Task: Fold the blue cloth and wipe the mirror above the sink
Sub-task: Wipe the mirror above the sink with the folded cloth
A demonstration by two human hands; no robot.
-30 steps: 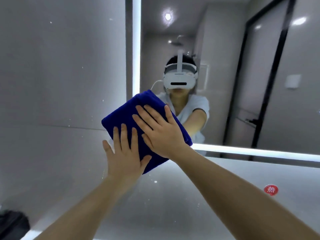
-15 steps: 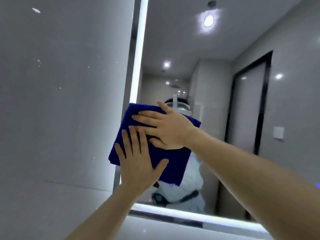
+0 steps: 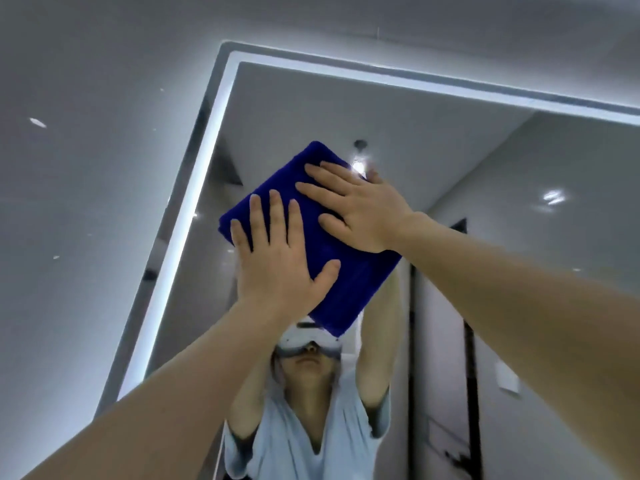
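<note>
The folded, deep-blue terry cloth is a thick, soft-napped pad with rounded fold edges, roughly rectangular and turned diagonally. It lies flat against the glass of the large rectangular wall mirror, in the mirror's upper left part, just inside the bright white light strip that runs round the mirror's border and bends at its top left corner. The glass is smooth and glossy. Outside the strip, the wall is pale grey polished tile with small glints.

The left hand is spread flat, palm down on the cloth's lower left half, fingers straight and slightly apart, thumb splayed across the fabric. The right hand is likewise open and flat on the cloth's upper right half, fingers fanned toward the strip, its far edge passing just over the cloth's border. Neither hand curls round the cloth; both press it to the mirror. Below the cloth, the mirror reflects the person's raised arms and light blue short-sleeved top.
</note>
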